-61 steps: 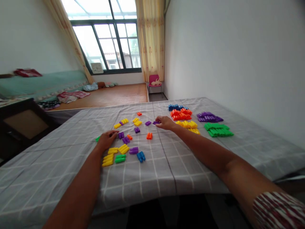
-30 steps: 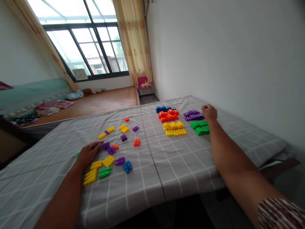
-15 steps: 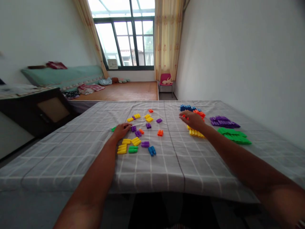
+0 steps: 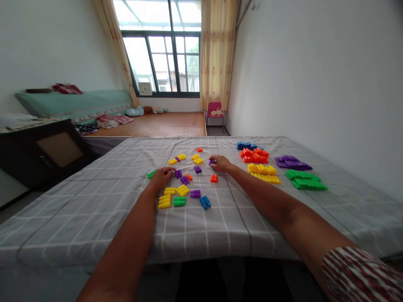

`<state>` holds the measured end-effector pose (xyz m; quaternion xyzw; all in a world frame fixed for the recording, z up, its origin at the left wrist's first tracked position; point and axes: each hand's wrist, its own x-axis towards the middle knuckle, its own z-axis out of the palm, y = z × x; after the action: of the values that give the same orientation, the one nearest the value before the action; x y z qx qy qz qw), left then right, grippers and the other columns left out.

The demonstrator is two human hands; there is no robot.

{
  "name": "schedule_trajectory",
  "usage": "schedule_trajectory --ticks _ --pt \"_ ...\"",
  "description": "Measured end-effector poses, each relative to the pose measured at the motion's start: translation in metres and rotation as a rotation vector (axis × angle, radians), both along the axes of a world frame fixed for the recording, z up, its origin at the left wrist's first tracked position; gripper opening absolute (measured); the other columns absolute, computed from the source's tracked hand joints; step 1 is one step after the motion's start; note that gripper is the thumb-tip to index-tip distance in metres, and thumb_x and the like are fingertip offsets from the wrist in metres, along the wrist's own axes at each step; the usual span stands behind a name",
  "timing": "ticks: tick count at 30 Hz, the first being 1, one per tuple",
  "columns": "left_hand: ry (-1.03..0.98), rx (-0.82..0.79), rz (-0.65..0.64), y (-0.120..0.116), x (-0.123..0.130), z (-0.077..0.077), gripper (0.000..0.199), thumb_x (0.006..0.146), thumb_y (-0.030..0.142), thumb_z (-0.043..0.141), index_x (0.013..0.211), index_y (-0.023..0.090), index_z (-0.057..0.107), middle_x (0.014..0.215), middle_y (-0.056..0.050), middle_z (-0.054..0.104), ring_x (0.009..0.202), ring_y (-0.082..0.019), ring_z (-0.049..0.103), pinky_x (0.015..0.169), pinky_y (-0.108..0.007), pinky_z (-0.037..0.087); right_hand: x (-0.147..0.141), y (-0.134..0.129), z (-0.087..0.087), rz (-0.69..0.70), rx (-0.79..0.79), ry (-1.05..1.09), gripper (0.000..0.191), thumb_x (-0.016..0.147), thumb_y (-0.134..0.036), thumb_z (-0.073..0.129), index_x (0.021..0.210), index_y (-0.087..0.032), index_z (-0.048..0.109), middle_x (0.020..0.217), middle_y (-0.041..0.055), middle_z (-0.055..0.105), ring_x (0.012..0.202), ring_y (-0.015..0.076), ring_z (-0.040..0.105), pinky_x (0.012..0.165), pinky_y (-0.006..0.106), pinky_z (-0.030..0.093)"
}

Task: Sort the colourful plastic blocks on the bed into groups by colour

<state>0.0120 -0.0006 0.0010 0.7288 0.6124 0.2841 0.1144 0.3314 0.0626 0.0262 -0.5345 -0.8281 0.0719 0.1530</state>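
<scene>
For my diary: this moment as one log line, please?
right hand: at purple piece; left hand: near another purple piece; at right: orange pile, green pile

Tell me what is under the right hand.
A purple piece shows partly under the right hand, with the checked cloth below. The piece's covered part and anything beneath the palm cannot be seen.

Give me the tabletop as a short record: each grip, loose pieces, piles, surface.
Right grip: at a purple piece; firmness of hold unclear
Left grip: on the cloth beside a purple pair; contact unclear
Loose pieces: scattered; include yellow pieces, green pieces, blue piece, orange piece
Inner piles, far to near: blue pile, orange pile, yellow pile
Outer piles, right of those: purple pile, with green pile nearer
Surface: gray checked cloth
</scene>
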Motion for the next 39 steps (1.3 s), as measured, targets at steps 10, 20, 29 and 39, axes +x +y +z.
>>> schedule_trajectory --ticks 10,20,29,39 --pt "0.013 -0.072 0.023 0.008 -0.005 0.008 0.054 0.074 0.058 0.045 0.103 0.022 0.073 0.094 -0.003 0.075 0.088 -0.023 0.066 0.076 -0.028 0.05 0.196 -0.008 0.035 -0.295 0.302 0.433 0.044 0.076 -0.017 0.052 0.12 -0.016 0.056 0.113 0.009 0.067 0.084 0.017 0.065 0.078 0.03 0.052" --pt "0.019 -0.102 0.105 0.007 -0.004 0.016 0.06 0.072 0.06 0.047 0.107 0.019 0.072 0.081 -0.004 0.075 0.077 -0.023 0.067 0.07 -0.028 0.052 0.316 -0.034 0.008 -0.617 0.097 -0.07 0.062 0.072 -0.029 0.058 0.133 -0.024 0.048 0.127 0.0102 0.061 0.121 0.034 0.046 0.09 0.053 0.044" --pt "-0.005 -0.111 0.093 0.003 -0.001 0.018 0.06 0.073 0.059 0.047 0.108 0.017 0.071 0.081 -0.005 0.074 0.078 -0.023 0.068 0.07 -0.028 0.052 0.315 -0.035 -0.002 -0.558 0.115 -0.19 0.06 0.076 -0.024 0.051 0.137 -0.025 0.048 0.135 0.0112 0.055 0.118 0.0334 0.046 0.088 0.053 0.044" --pt "0.008 -0.046 0.054 0.0 0.004 0.009 0.049 0.079 0.049 0.045 0.105 0.017 0.072 0.095 -0.006 0.074 0.084 -0.021 0.066 0.077 -0.028 0.05 0.225 -0.047 0.019 -0.271 0.637 0.039 0.039 0.083 -0.014 0.043 0.118 -0.014 0.062 0.11 0.0125 0.066 0.103 0.0263 0.055 0.093 0.041 0.042"
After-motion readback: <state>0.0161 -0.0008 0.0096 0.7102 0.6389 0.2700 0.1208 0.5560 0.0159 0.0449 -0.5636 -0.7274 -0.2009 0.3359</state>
